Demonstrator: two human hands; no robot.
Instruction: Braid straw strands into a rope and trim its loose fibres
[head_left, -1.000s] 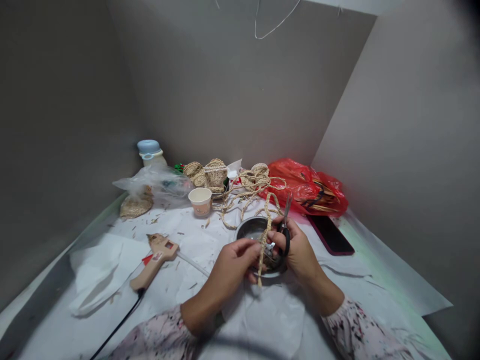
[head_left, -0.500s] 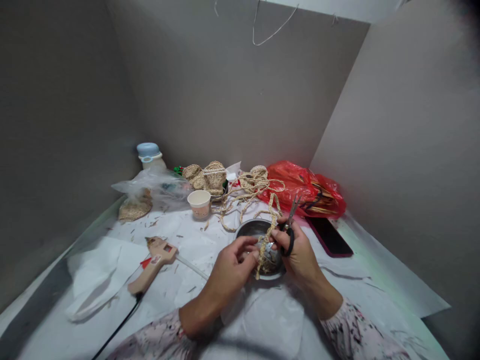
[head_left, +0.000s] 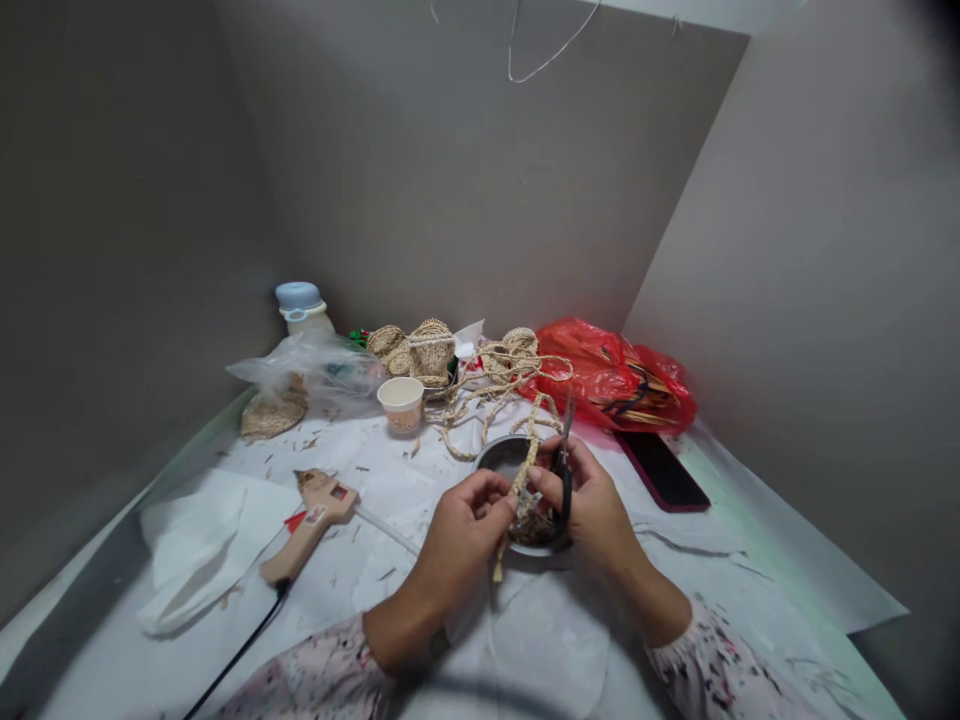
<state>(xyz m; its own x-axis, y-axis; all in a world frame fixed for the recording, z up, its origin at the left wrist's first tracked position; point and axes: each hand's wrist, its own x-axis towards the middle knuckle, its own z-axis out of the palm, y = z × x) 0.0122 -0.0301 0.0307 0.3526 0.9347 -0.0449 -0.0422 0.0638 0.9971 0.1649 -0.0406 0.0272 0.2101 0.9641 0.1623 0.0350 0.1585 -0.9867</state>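
A pale braided straw cord (head_left: 528, 452) runs over a metal bowl (head_left: 491, 455), its free end hanging at the bowl's near left side. My left hand (head_left: 469, 520) pinches the cord close to that end. In my right hand (head_left: 592, 500) is a pair of black-handled scissors (head_left: 566, 465), blades pointing up and away. The thumb of that hand lies against or very near the cord; which of the two I cannot tell. Scraps and trimmings fill part of the bowl. More of the cord loops across the table behind it.
A glue gun (head_left: 315, 520) with a cable lies at left. Behind are a paper cup (head_left: 401, 405), coiled braids (head_left: 431, 350), a clear plastic bag (head_left: 307, 370), a lidded bottle (head_left: 300, 305) and a red bag (head_left: 585, 365). A phone (head_left: 664, 470) lies right.
My left hand has taken the cord between its fingers, and the cord's end now slants left and toward me. The scissors have turned more upright in my right hand.
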